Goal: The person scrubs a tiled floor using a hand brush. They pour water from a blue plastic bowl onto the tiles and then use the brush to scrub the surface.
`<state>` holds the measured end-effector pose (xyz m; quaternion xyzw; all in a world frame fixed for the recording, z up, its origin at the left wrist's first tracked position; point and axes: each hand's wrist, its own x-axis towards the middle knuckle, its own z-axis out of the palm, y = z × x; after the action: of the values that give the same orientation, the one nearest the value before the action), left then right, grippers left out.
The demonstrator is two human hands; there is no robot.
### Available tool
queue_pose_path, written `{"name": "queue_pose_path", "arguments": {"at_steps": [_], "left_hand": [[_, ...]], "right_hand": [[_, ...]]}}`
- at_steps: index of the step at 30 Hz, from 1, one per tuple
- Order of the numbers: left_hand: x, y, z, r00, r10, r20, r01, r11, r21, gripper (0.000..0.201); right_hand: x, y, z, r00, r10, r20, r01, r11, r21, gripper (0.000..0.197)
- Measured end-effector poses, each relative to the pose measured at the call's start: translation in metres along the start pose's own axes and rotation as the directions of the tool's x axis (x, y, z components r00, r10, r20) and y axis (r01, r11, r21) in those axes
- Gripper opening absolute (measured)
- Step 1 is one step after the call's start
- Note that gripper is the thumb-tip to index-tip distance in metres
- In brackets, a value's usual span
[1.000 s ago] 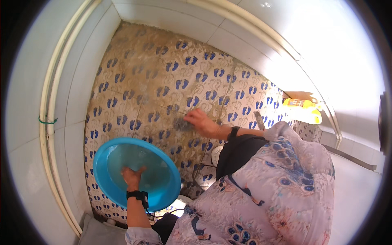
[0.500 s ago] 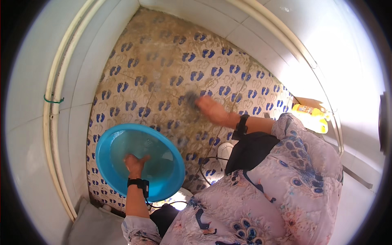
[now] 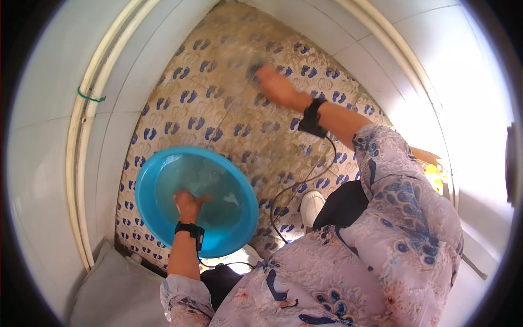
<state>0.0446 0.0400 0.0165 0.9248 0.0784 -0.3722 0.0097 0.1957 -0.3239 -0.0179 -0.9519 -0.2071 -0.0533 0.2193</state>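
Observation:
A light-blue plastic basin [image 3: 143,192] of cloudy water stands on the wet floor at the left. My left hand [image 3: 188,205] reaches down into it, thumb stretched out to the side; the fingertips dip under the murky water. Out over the far part of the floor, my right hand [image 3: 277,86] is closed round a small dark grey scourer [image 3: 254,72]. Motion smears both that hand and the scourer, and the fingers wrap mostly out of sight. Each wrist wears a black strap with a cable.
The tiled floor [image 3: 197,123] has blue footprint patterns and brownish wet patches. Pale pipes [image 3: 87,117] run along the left wall, others [image 3: 400,52] along the right. A yellow bottle [image 3: 434,177] shows partly behind my right sleeve. A white shoe [image 3: 312,208] stands near the basin.
My right hand has moved farther out across the floor with the scourer. The view has shifted a little; my left hand stays in the basin. More of the yellow bottle is covered by my sleeve.

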Motion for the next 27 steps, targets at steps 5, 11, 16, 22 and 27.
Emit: {"name": "queue_pose_path", "arguments": {"at_steps": [5,11,16,22,27], "left_hand": [[-0.001,-0.008,0.006,0.999,-0.011,-0.042,0.014,0.998,0.060,0.069],[0.001,-0.016,-0.004,0.987,0.146,-0.061,-0.152,0.983,-0.107,0.065],[0.012,-0.039,-0.010,0.961,0.242,-0.135,-0.269,0.934,-0.234,0.053],[0.000,-0.055,-0.011,0.975,0.191,-0.111,-0.218,0.905,-0.365,0.034],[-0.019,-0.069,-0.018,0.899,0.270,-0.346,-0.387,0.858,-0.338,0.017]], "right_hand": [[-0.060,-0.059,-0.011,0.861,-0.454,0.229,0.374,0.871,0.319,0.017],[-0.086,-0.039,-0.055,0.927,-0.139,0.349,0.026,0.951,0.309,0.035],[-0.069,-0.038,-0.096,0.936,0.233,0.262,-0.319,0.877,0.359,0.025],[-0.111,-0.025,-0.104,0.872,0.441,0.214,-0.487,0.730,0.478,0.026],[-0.141,-0.019,-0.124,0.751,0.610,0.253,-0.608,0.491,0.624,0.026]]}}
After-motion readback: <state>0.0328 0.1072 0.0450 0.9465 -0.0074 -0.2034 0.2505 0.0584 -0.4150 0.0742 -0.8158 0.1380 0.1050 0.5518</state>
